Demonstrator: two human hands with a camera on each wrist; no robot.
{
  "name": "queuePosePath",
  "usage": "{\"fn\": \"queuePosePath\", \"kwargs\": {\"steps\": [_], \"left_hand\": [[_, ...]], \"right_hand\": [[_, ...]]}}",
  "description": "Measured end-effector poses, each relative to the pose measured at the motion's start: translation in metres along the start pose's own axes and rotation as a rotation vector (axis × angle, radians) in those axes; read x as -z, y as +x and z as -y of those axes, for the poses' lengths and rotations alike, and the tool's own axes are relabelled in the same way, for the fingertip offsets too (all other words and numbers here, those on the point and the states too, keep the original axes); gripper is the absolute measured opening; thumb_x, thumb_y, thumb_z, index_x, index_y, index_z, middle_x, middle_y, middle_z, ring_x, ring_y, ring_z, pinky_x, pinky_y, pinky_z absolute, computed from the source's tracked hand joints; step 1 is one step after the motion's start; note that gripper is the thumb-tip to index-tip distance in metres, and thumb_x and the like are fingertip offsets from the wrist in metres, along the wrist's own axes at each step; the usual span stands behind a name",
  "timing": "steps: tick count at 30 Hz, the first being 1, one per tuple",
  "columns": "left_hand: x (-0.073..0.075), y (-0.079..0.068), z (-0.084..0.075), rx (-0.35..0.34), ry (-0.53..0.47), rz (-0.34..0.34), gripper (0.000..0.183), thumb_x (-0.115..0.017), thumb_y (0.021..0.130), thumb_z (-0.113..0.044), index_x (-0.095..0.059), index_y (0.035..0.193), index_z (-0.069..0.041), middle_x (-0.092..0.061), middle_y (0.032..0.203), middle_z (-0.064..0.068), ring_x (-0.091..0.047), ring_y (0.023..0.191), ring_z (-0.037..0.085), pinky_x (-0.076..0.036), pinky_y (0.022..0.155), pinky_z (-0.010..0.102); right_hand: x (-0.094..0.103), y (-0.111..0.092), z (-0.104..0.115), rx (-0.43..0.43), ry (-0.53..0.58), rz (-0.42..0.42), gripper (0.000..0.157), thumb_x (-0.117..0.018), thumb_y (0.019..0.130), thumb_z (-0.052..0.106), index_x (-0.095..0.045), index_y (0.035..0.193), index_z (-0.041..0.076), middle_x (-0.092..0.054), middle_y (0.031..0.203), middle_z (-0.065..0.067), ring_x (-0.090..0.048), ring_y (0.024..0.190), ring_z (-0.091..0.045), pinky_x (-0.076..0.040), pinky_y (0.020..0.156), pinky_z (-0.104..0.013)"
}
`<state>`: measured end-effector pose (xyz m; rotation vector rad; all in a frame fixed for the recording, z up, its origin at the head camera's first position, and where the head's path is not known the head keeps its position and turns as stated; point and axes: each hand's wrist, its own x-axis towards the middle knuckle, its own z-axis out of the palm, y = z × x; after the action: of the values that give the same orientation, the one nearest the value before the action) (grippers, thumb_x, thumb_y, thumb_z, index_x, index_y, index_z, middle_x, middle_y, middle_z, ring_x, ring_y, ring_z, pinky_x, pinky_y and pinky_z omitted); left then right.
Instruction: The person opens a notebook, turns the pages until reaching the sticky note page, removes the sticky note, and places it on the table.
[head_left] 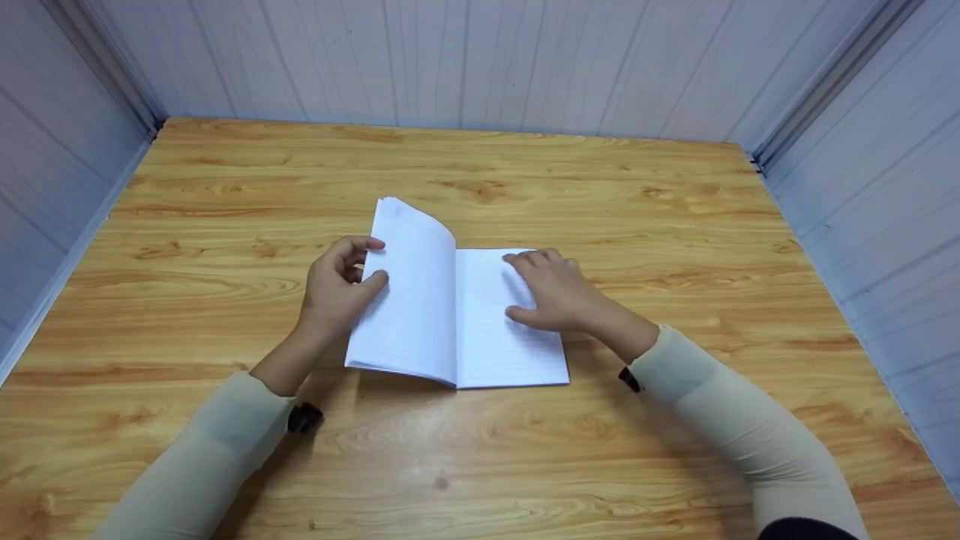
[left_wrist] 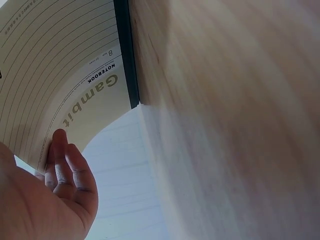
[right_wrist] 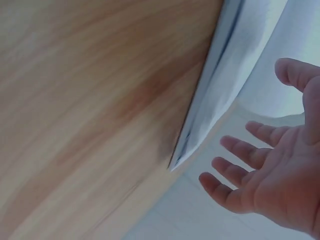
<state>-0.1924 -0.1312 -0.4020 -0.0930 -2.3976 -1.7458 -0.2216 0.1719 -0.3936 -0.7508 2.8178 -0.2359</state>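
Note:
A notebook (head_left: 491, 352) with faintly ruled white pages lies spread on the table. Its left half is lifted and bows up from the spine. My left hand (head_left: 335, 289) holds that half at its outer edge, thumb on the page and fingers behind. In the left wrist view the tan cover (left_wrist: 95, 107), printed "Gambit NOTEBOOK", shows its dark spine strip (left_wrist: 127, 55). Over the right page is my right hand (head_left: 559, 292), fingers spread and loosely bent, gripping nothing. The right wrist view shows its palm beside the notebook's edge (right_wrist: 200, 125); contact with the page cannot be told.
The notebook lies on a wood-grain table (head_left: 480, 457). Pale panelled walls (head_left: 465, 67) stand along its back and both sides. Small black devices, one (head_left: 305, 418) at the left wrist and one (head_left: 630, 379) at the right, sit under the sleeves.

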Motion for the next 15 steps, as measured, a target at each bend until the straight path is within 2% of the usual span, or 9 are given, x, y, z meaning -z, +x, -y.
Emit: {"fn": "queuePosePath", "kwargs": {"steps": [7, 15], "left_hand": [[0.0, -0.001, 0.0, 0.002, 0.003, 0.0, 0.03, -0.062, 0.08, -0.001, -0.063, 0.11, -0.005, -0.067, 0.095, 0.012, -0.052, 0.073, 0.013, -0.039, 0.062, 0.017], [0.001, -0.001, 0.0, -0.004, 0.01, 0.0, 0.029, -0.062, 0.081, -0.001, -0.063, 0.11, -0.004, -0.066, 0.095, 0.013, -0.053, 0.078, 0.014, -0.04, 0.065, 0.017]], "right_hand": [[-0.002, 0.002, -0.019, -0.121, -0.004, 0.098, 0.091, -0.061, 0.086, 0.053, -0.018, 0.154, 0.011, -0.027, 0.157, -0.014, -0.018, 0.145, -0.038, -0.021, 0.11, -0.06], [-0.005, 0.004, -0.02, -0.114, 0.002, 0.109, 0.092, -0.061, 0.086, 0.051, -0.018, 0.154, 0.006, -0.027, 0.157, -0.014, -0.017, 0.146, -0.037, -0.02, 0.111, -0.058]]}}
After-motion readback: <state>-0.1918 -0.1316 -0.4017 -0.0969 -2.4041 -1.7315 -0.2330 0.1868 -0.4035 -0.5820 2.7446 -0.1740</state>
